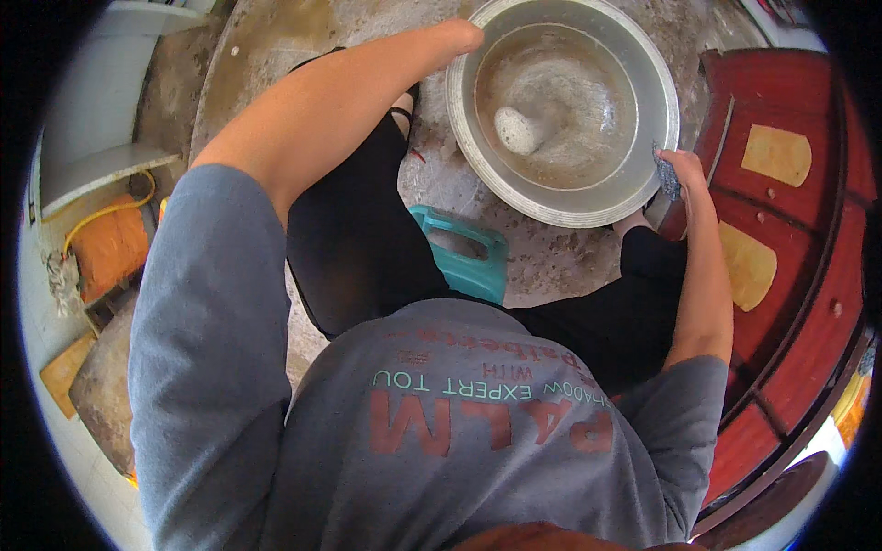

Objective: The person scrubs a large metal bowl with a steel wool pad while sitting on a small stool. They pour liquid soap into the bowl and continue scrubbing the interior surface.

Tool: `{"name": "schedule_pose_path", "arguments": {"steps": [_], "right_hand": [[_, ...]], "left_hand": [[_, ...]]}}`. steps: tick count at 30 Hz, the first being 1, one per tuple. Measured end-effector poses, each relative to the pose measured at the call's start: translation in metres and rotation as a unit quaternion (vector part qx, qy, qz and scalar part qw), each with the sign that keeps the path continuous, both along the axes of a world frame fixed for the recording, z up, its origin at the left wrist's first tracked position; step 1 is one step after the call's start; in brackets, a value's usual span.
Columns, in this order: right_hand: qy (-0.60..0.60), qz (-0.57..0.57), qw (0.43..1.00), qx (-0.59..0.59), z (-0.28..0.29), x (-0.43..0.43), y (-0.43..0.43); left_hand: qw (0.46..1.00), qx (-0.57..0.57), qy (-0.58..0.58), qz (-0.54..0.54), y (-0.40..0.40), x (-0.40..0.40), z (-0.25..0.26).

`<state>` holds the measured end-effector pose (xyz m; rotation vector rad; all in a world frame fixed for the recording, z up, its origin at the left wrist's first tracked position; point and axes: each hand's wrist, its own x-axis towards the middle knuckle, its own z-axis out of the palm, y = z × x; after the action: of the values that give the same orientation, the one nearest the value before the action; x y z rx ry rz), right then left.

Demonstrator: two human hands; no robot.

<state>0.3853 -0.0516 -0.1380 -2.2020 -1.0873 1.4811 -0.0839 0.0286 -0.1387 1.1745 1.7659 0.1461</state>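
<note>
A round metal basin (475, 148) with a ridged rim stands tilted or level before me, I cannot tell which; some murky water and a pale speckled patch, perhaps foam, show inside. My left hand (468, 36) is at the basin's upper left rim, its fingers mostly hidden, so its hold there is unclear. At the right rim my right hand (682, 169) grips a grey mesh scouring pad (667, 178), pressed against the basin's outer edge.
Beneath my legs is a teal plastic stool (475, 272) on a stained concrete floor (551, 265). A dark red wooden cabinet (765, 206) with pale yellow panels stands close on the right. At the left are an orange object (110, 248) with a yellow hose and a pale ledge (107, 175).
</note>
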Motion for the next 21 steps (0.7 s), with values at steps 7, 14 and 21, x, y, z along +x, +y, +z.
{"name": "schedule_pose_path", "arguments": {"steps": [7,14,21], "right_hand": [[-0.026,-0.006,0.999,-0.025,-0.025,0.006,0.004],[-0.071,-0.002,0.996,-0.049,-0.045,-0.002,0.003],[-0.184,0.05,0.98,-0.061,-0.06,0.003,0.007]], "left_hand": [[0.998,-0.045,0.042,-0.007,-0.002,-0.005,0.004],[0.994,-0.104,0.027,0.006,-0.005,0.002,0.023],[0.993,-0.113,0.004,0.036,-0.002,0.003,0.008]]}}
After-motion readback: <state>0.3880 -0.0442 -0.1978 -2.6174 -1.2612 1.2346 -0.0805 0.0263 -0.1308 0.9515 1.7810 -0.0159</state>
